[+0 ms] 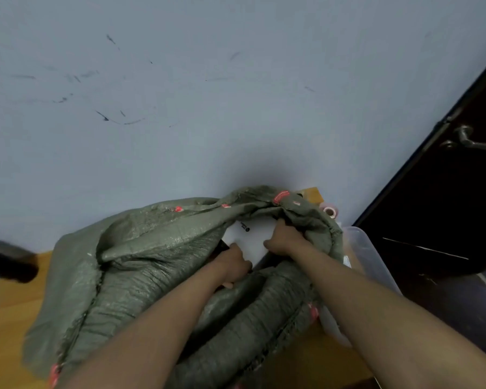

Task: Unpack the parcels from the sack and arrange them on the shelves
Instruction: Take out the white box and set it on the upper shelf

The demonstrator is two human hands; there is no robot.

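Both reaching into crinkled woven green sack [152, 262] on wooden desk [9, 318]: left hand [233, 262] and right hand [284, 238] gripping smooth white, seemingly flat parcel [250, 237].

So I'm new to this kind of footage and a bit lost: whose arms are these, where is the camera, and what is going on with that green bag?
There is no machine here. A person wears a wide-angle camera on the head, so you look down along their own bare arms. The green woven sack lies on a wooden table against a scuffed pale wall. Both hands reach into its open mouth: the left hand and the right hand each grip an edge of a white parcel, still mostly inside the sack. To the right sit a clear plastic bin and a pink tape roll, with a dark door and its handle beyond. A blurred dark object at the left edge cannot be identified. No shelves are visible.
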